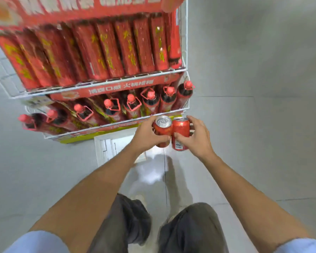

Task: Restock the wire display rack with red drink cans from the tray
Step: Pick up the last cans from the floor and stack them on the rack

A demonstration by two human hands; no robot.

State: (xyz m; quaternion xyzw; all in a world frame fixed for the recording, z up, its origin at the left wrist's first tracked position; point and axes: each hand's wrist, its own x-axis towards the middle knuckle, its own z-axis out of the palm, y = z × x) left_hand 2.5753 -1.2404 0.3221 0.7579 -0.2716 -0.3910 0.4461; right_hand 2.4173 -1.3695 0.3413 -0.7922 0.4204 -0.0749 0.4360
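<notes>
My left hand (147, 136) grips one red drink can (162, 127) with a silver top. My right hand (197, 136) grips a second red can (181, 135) right beside it; the two cans touch. Both are held in front of the lower right corner of the white wire display rack (106, 83). The rack's upper shelf holds a row of tall red packs (106, 50). Its lower shelf holds dark bottles with red caps (131, 105). A white tray (108, 148) lies on the floor below my hands, partly hidden by my left forearm.
Grey tiled floor (254, 143) stretches to the right of the rack and around my legs (153, 225). A yellow base (77, 139) shows under the rack's lowest wire shelf. The top of the view is blurred.
</notes>
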